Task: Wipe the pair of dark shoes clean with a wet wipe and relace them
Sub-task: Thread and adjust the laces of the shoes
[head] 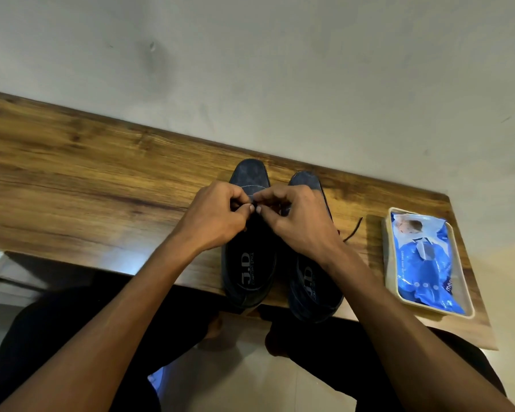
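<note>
Two dark blue shoes stand side by side on the wooden shelf (101,185), toes toward the wall, heels over the front edge. Both my hands meet over the lacing area of the left shoe (250,263). My left hand (214,218) and my right hand (295,221) each have fingers curled and pinching something small at the eyelets, probably the lace, which the fingers hide. My right wrist crosses the right shoe (312,292). A loose dark lace (354,230) trails from the right shoe onto the shelf.
A blue pack of wet wipes (425,263) lies in a shallow clear tray (385,257) at the shelf's right end. A pale wall runs behind the shelf. My legs in dark trousers are below the front edge.
</note>
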The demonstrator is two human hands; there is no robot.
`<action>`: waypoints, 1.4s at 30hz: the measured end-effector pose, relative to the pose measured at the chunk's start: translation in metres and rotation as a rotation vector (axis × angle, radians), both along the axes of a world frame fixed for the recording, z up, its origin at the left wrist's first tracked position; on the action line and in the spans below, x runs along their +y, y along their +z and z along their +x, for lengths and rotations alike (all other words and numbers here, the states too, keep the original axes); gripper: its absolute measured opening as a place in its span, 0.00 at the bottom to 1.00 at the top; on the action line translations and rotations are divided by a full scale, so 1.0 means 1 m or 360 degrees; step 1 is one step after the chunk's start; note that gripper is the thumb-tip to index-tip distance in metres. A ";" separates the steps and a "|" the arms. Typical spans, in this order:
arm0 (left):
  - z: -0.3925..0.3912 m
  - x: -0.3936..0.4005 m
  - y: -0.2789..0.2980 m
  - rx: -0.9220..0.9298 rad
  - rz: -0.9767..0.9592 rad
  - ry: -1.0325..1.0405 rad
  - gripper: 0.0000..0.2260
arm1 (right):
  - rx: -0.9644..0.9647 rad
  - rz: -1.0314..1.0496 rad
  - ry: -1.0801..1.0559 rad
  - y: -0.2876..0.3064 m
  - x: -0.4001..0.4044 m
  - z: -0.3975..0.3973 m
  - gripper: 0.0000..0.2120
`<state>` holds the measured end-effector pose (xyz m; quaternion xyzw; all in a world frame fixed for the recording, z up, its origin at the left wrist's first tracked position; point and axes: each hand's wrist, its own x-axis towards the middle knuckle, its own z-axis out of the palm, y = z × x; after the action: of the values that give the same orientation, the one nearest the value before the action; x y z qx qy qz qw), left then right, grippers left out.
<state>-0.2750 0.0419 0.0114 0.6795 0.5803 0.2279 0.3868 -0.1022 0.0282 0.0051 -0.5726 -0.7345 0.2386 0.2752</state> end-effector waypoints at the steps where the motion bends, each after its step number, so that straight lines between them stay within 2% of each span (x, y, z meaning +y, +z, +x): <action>1: 0.000 0.000 0.000 0.0020 0.0007 -0.0006 0.03 | 0.0026 -0.0032 0.0002 -0.001 0.001 0.000 0.10; 6: 0.000 -0.001 -0.001 0.0134 0.0122 -0.0016 0.03 | 0.0040 -0.0213 -0.0007 -0.002 0.005 -0.003 0.09; 13: 0.005 -0.007 -0.002 0.0441 0.0382 -0.0023 0.07 | -0.0534 -0.0163 -0.0036 -0.003 0.004 -0.017 0.08; 17: 0.007 -0.005 -0.006 0.0548 0.0459 -0.0019 0.07 | -0.0562 -0.0262 0.0000 -0.002 0.005 -0.018 0.06; 20: 0.006 -0.003 -0.005 0.0412 0.0403 0.0007 0.08 | -0.0405 -0.0301 -0.0051 -0.003 0.007 -0.017 0.06; 24: 0.004 -0.004 -0.002 0.0137 0.0177 0.0097 0.06 | -0.0255 -0.0203 -0.0169 -0.004 0.006 -0.016 0.08; 31: 0.002 -0.002 -0.004 -0.0363 -0.0233 0.0275 0.07 | 0.0004 -0.0221 -0.0237 0.003 0.005 -0.003 0.03; 37: 0.004 -0.002 -0.004 -0.0456 -0.0285 0.0293 0.10 | -0.0034 -0.0187 -0.0143 0.009 -0.003 -0.001 0.07; 42: 0.001 -0.002 -0.003 -0.0391 -0.0262 0.0211 0.06 | -0.0113 -0.0190 -0.0086 0.008 0.000 0.002 0.07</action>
<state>-0.2743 0.0400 0.0079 0.5728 0.5890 0.2860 0.4932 -0.1006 0.0281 0.0131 -0.6158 -0.7125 0.2540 0.2206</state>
